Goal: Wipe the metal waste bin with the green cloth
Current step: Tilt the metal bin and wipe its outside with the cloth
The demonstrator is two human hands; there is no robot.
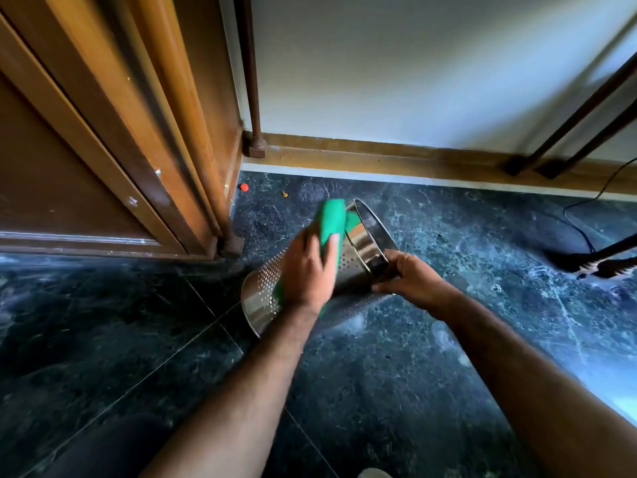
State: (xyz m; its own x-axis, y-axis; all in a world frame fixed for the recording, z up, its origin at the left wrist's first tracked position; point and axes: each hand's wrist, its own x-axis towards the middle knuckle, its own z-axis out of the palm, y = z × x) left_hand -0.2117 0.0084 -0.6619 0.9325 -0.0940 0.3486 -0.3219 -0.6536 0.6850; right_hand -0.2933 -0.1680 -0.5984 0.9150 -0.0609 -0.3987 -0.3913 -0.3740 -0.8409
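With the perforated metal waste bin tilted, rim toward 1 o'clock, our left hand presses the green cloth on its wall; our right hand grips the rim.

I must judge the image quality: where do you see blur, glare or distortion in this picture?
Head view: motion blur on green cloth and left hand; reflections on metal waste bin; glare on floor at right; wide-angle bending of door frame.

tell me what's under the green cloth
The green cloth lies on the perforated side of the metal waste bin, pressed by the left hand. The metal directly beneath the cloth is covered, so its condition can't be seen.
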